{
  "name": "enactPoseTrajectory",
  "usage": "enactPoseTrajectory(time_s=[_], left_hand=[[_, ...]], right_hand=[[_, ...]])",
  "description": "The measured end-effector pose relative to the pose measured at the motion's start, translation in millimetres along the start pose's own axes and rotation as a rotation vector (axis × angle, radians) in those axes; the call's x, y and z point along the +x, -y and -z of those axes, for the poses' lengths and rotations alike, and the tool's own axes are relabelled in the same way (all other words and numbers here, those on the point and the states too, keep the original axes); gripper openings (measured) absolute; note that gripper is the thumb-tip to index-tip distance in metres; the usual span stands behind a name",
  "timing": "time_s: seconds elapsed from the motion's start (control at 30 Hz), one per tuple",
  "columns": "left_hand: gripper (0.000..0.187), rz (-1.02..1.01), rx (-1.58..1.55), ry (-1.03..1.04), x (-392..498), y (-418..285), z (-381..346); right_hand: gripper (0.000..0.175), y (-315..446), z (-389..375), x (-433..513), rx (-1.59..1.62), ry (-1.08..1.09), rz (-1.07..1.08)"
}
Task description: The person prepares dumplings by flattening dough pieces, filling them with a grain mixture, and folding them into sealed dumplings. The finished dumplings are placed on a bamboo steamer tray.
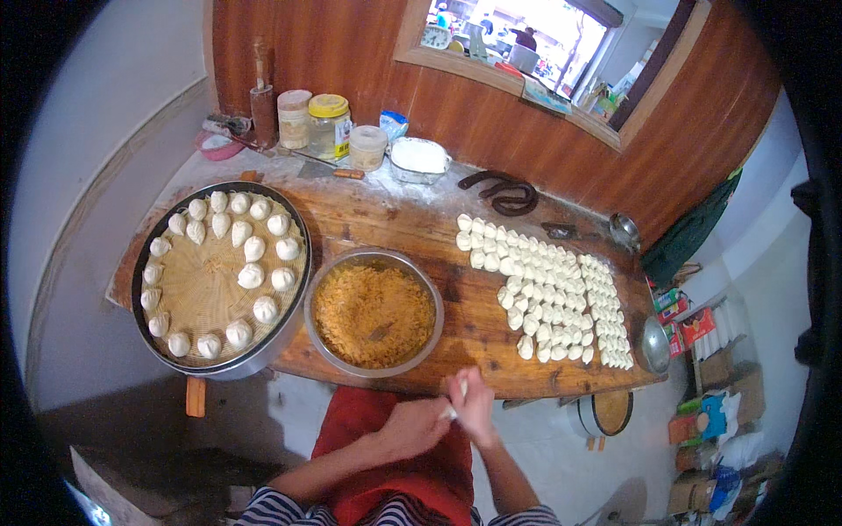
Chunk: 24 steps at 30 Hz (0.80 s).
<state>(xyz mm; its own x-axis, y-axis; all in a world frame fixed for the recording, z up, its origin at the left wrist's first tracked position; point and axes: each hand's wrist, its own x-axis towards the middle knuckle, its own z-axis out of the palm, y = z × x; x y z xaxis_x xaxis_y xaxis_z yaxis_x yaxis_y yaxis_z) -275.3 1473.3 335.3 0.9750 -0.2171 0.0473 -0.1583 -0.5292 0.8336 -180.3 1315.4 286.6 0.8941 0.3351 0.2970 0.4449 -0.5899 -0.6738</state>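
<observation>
Both hands meet in front of my red apron [368, 486], just off the table's near edge. My left hand [414, 426] and my right hand [472, 407] are closed around a small piece of white dough [451, 412], mostly hidden by the fingers and slightly blurred. A steel bowl [314, 342] of orange-brown crumbly filling [375, 309] stands on the wooden table to the left of the hands, with a dark utensil partly sunk in it. Further left, a round steamer [210, 263] holds pleated buns [239, 334] around its woven mat. Rows of small dough pieces [543, 276] lie on the right.
Jars [329, 125], a container of white flour [419, 156] and a scraper with a wooden handle [348, 173] line the back. A dark coiled strap [503, 194] lies behind the dough. A metal bowl [655, 345] is at the right end, with cluttered shelves [714, 375] beyond.
</observation>
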Motion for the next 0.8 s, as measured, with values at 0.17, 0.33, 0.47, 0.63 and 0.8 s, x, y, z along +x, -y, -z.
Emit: enactPoseTrajectory(time_s=[0.17,0.33,0.47,0.63,0.8], left_hand=[[0.033,-0.013,-0.221,-0.102,16.4,-8.9,-4.6],[0.035,-0.014,-0.245,-0.268,76.0,20.1,-6.8],[0.046,-0.050,-0.444,-0.320,140.7,19.4,-9.1],[0.062,-0.162,-0.178,-0.301,160.6,14.8,-3.9],[0.042,-0.234,-0.259,-0.257,111.6,2.3,-16.0]], right_hand=[[0.042,-46.0,5.4,56.1,-0.259,0.156,0.170],[0.076,-63.7,-27.8,71.4,-0.576,0.351,0.347],[0.073,-72.9,-18.5,81.0,-0.446,0.483,0.393],[0.069,-70.6,-18.2,91.8,-0.480,0.494,0.324],[0.066,-53.9,-44.2,97.7,-0.569,0.387,0.356]])
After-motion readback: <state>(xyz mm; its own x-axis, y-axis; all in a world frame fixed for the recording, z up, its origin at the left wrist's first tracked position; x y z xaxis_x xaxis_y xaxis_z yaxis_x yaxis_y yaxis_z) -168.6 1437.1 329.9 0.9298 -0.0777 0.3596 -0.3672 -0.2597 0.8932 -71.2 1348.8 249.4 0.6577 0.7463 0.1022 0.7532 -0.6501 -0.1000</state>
